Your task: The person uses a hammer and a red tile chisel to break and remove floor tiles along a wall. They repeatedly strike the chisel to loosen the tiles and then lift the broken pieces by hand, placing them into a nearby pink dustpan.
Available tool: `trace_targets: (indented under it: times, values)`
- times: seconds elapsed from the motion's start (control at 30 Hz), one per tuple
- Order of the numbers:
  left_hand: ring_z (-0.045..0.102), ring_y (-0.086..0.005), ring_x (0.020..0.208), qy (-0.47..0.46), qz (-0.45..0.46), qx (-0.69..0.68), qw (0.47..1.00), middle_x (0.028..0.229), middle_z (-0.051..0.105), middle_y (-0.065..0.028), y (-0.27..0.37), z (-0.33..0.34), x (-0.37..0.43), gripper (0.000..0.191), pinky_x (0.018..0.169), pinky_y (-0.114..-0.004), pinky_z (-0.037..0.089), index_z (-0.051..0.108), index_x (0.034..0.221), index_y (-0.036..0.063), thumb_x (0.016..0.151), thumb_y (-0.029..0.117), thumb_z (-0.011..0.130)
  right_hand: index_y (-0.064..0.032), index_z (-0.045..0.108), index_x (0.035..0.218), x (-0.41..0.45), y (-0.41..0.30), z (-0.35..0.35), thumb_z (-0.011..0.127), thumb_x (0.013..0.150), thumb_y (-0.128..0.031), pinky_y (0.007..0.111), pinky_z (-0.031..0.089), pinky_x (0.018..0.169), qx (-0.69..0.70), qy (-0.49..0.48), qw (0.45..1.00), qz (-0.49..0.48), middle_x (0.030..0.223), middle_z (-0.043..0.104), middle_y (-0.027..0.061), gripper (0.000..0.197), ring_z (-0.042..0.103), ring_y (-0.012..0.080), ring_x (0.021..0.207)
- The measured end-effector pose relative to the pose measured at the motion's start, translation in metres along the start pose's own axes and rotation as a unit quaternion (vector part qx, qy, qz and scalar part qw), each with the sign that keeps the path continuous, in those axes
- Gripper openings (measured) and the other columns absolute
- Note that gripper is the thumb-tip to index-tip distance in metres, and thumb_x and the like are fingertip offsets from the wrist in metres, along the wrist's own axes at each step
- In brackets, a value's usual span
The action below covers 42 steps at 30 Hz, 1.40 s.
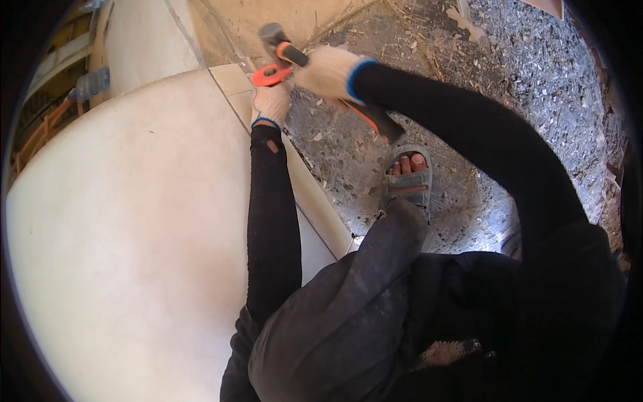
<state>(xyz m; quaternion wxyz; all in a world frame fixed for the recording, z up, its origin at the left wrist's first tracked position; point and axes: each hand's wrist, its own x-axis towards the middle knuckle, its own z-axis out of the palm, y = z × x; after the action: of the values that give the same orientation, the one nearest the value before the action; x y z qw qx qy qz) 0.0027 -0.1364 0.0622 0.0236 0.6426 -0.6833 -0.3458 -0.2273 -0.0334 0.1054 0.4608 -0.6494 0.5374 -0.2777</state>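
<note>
My left hand [271,103], in a white knit glove with a blue cuff, is shut around a chisel whose red hand guard [262,80] shows above the fist. The blade and most of its grip are hidden. My right hand [326,73], gloved alike, grips a hammer [294,54] by its black and orange handle. The dark, blurred hammer head is just beyond the guard; whether the two touch I cannot tell. Both hands are near the edge of a large pale slab [150,201], by a narrow strip of cream tile [233,80].
Chips and dust litter the rough grey floor [346,166]. A heap of shiny rubble [547,90] lies at right. My sandalled foot [409,173] stands below the hammer handle. A clear plastic bottle [93,83] is at far left, beyond the slab.
</note>
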Motion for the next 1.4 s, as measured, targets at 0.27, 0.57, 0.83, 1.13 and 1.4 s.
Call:
trace_targets:
  times: [0.27,0.57,0.83,1.13,1.4]
  values:
    - [0.078,-0.031,0.111,0.063,0.162,0.085,0.981,0.117,0.083,-0.0136,-0.013,0.008,-0.04,0.025,0.1,-0.042,0.06,0.08,0.12,0.0056,0.098,0.018,0.08,0.002,0.061,0.091,-0.126,0.006,-0.018,0.066,0.105,-0.034,0.041,0.053,0.043,0.271,0.05,0.915,0.296,0.063,0.061,0.007,0.039,0.063,0.0221,0.045]
    - [0.069,-0.0424,0.112,0.143,0.207,0.017,0.968,0.117,0.074,-0.0169,0.035,0.088,-0.147,0.026,0.1,-0.052,0.055,0.076,0.119,0.0085,0.097,0.022,0.078,-0.0015,0.06,0.101,-0.197,-0.006,-0.045,0.07,0.105,-0.034,0.037,0.051,0.047,0.328,0.11,0.873,0.345,0.071,0.057,0.0016,0.034,0.057,0.014,0.051]
    - [0.067,-0.039,0.116,0.224,0.211,0.124,0.943,0.117,0.074,-0.0103,0.036,0.084,-0.18,0.019,0.101,-0.052,0.052,0.079,0.109,0.0135,0.093,0.023,0.078,-0.007,0.056,0.105,-0.216,0.001,-0.048,0.072,0.108,-0.031,0.032,0.048,0.045,0.328,0.129,0.85,0.392,0.07,0.055,-0.002,0.029,0.051,0.0088,0.048]
    - [0.066,-0.0376,0.124,0.196,0.251,-0.014,0.948,0.128,0.073,-0.0107,0.033,0.093,-0.184,0.03,0.113,-0.051,0.05,0.079,0.122,0.0102,0.094,0.02,0.08,-0.0086,0.057,0.101,-0.218,0.01,-0.043,0.07,0.108,-0.032,0.034,0.049,0.05,0.342,0.112,0.843,0.401,0.073,0.056,-0.0014,0.028,0.054,0.0108,0.054]
    - [0.067,-0.0316,0.126,0.116,0.247,-0.108,0.956,0.129,0.074,-0.0082,0.044,0.075,-0.166,0.028,0.113,-0.047,0.053,0.079,0.121,0.0094,0.094,0.017,0.079,-0.012,0.053,0.106,-0.209,0.003,-0.039,0.07,0.111,-0.033,0.033,0.049,0.046,0.348,0.102,0.839,0.405,0.07,0.055,-0.0022,0.028,0.052,0.0099,0.047]
